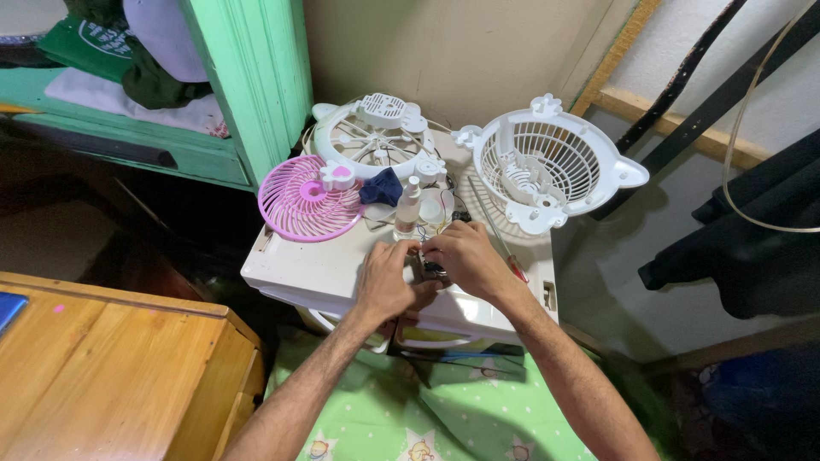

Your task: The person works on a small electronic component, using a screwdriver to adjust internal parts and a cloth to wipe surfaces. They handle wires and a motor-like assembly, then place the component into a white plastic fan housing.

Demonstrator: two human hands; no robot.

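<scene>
My left hand (pixel 386 280) and my right hand (pixel 465 259) meet over a small dark part (pixel 431 270) on a white box-like surface (pixel 316 269). Both hands pinch this part between their fingertips; what it is stays mostly hidden. Thin wires (pixel 444 224) run from it toward the back. Just beyond my hands stands a small clear bottle with a white cap (pixel 408 207). A dark blue fan blade (pixel 381 186) lies behind the bottle.
A pink fan grille (pixel 303 205) lies at the left. A white round fan frame (pixel 376 135) and a white basket-like grille (pixel 547 166) stand at the back. A red-handled screwdriver (pixel 504 248) lies to the right. A wooden table (pixel 111 367) is at lower left, a green cabinet (pixel 256 77) behind.
</scene>
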